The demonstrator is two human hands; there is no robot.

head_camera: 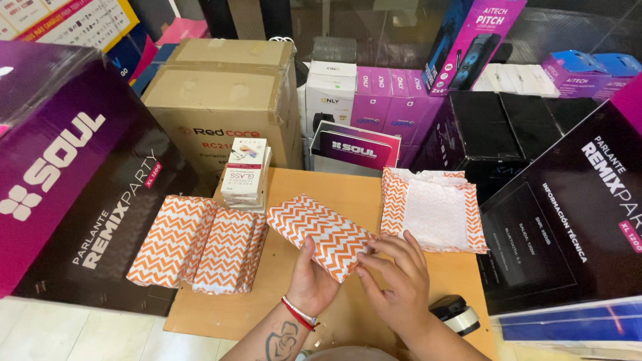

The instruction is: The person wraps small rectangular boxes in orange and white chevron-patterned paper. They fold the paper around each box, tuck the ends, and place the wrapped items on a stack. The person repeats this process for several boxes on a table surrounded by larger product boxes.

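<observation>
A big purple and black cardboard box point(73, 180) fills the left side, and its left edge is cut off. Another big black box with a pink corner point(568, 220) stands on the right, cut off too. Behind the table sits a plain brown cardboard box point(224, 100), sealed with tape. Small purple and white boxes point(364, 100) stand in a row at the back, and a tall pink box point(471, 43) leans above them.

The flat brown cardboard tabletop point(281, 301) lies in the middle. On its left lie finished packets wrapped in orange and white zigzag paper point(197, 244), side by side and touching. On its right sits a pile of loose zigzag paper sheets point(435, 207), white side up. A small stack of white flat boxes point(246, 174) stands at the back.

The left hand point(311, 281) is curled under a zigzag wrapped packet point(324, 234) near the front middle of the table, gripping it. The right hand point(398, 277) pinches the packet's near end with bent fingers. What is inside is hidden. A roll of clear tape in a black holder point(458, 314) lies just beside the right wrist, partly hidden.
</observation>
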